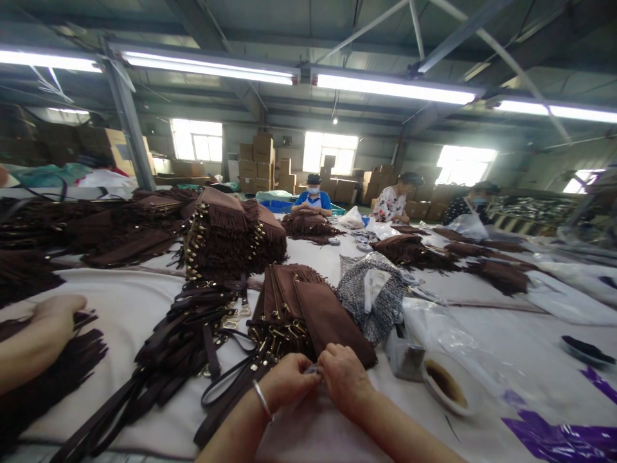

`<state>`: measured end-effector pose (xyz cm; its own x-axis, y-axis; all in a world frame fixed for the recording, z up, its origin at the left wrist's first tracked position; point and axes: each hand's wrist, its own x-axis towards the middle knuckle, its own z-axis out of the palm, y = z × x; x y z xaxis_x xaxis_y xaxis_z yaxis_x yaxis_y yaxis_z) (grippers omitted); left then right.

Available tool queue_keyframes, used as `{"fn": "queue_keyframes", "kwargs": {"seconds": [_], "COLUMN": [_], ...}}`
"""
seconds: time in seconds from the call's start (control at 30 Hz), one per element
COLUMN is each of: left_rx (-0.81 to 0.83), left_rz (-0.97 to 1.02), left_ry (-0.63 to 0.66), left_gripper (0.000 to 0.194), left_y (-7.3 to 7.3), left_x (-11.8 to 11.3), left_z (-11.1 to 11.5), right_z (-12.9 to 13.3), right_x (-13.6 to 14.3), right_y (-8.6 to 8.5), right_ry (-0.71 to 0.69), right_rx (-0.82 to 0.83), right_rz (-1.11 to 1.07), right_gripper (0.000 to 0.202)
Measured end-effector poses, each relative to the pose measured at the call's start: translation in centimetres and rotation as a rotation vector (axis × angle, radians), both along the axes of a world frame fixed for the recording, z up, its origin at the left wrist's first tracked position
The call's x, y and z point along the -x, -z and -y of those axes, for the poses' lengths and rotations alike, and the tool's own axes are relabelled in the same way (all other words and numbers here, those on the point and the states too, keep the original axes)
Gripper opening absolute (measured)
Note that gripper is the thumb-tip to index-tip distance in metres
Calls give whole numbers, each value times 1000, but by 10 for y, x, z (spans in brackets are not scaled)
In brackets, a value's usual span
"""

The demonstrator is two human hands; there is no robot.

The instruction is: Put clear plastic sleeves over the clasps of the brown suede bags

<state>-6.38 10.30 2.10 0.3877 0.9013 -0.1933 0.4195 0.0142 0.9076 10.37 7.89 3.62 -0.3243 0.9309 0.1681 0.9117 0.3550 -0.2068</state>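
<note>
My left hand (288,384), with a silver bangle at the wrist, is closed in a pinch. My right hand (343,378) is closed right beside it, fingertips touching the same spot. Between them shows a small pale greyish piece (312,370), too small to name. Just beyond my hands lies a stack of brown fringed zip pouches (332,308) with gold clasps. To the left of it is a heap of dark brown wrist straps (180,341) with metal clips. One long strap (222,402) runs close to my left forearm.
A co-worker's hand (53,325) handles dark fringed material at the left. A tall pouch pile (216,225) stands behind the straps. On the right are a grey patterned bag (359,302), a tape roll (446,382), clear plastic and purple film (554,434). Several people sit across the table.
</note>
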Motion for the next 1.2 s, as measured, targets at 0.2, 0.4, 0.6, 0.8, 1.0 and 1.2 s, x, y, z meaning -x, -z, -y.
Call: {"fn": "queue_keyframes", "kwargs": {"seconds": [0.2,0.4,0.6,0.8,1.0,1.2], "left_rx": [-225,-346,-305,-436,-448,-446], "left_rz": [-79,-9,21,-15,-55,-145], "left_ry": [-15,-17,-110,-177,-173,-135], "left_gripper": [19,30,28,20,19,26], "left_y": [1,2,-3,1,3,3], "left_x": [-11,-9,-5,-6,-5,-6], "left_z": [8,22,28,40,42,41], "right_z": [-7,-10,-9,-6,-8,-17], "right_x": [-4,-8,-11,-8,-5,2], "right_y": [-1,2,-13,-31,-30,-29], "right_ry": [26,-37,-118,-243,-339,-395], "right_rx": [94,103,129,113,78,-16], "right_rz": [-64,-219,-264,-15,101,262], "right_gripper": [19,15,23,20,19,17]}}
